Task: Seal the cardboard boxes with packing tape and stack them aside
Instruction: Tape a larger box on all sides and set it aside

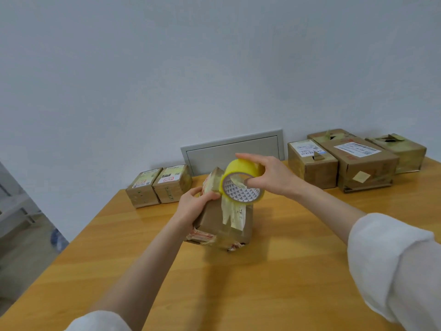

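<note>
A small worn cardboard box stands in the middle of the wooden table, with old tape strips hanging down its front. My left hand grips the box's upper left edge, thumb lying across the top. My right hand holds a yellow roll of packing tape just above the box top, fingers over the rim and thumb inside the core. The roll's lower edge sits at the box's top edge; whether tape is stuck there I cannot tell.
Two small boxes sit side by side at the table's back left. Three larger boxes stand in a row at the back right against the wall. A grey panel is set in the wall behind. The floor drops away left of the table.
</note>
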`<state>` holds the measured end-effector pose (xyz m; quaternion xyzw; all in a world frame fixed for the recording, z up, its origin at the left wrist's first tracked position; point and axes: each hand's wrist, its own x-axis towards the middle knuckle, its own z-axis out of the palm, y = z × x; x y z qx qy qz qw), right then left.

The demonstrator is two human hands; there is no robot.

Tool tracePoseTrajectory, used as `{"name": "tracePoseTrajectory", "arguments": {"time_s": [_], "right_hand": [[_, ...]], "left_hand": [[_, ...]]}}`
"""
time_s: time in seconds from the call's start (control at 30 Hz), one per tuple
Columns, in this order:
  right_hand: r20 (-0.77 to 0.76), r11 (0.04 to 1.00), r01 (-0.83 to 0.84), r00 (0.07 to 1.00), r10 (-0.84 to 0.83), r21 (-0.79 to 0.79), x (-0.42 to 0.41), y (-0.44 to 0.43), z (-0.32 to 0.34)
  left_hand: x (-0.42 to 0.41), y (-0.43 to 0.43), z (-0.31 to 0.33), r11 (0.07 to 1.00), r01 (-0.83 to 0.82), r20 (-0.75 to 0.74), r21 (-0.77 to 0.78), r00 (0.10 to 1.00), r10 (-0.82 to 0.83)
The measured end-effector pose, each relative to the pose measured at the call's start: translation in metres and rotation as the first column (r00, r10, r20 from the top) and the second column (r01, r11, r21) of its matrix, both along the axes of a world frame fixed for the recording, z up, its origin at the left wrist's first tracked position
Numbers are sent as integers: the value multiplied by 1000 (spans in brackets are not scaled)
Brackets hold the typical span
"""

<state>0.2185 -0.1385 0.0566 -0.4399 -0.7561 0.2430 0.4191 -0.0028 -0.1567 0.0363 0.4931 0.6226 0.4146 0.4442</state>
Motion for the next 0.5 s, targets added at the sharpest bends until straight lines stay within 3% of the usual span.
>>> {"name": "tracePoseTrajectory", "arguments": {"time_s": [0.17, 0.4, 0.5], "right_hand": [[226, 997, -51, 972, 62, -55, 20, 2, 1], [-80, 972, -116, 992, 102, -203, 28, 0, -14], [-30, 975, -126, 992, 122, -184, 28, 2, -13]], "left_hand": [[-19, 1, -9, 1000, 1, 66, -18, 998, 0], [-28, 2, -16, 1000, 17, 127, -9, 992, -16], [-31, 2, -17, 1000, 15, 138, -10, 990, -13]]}}
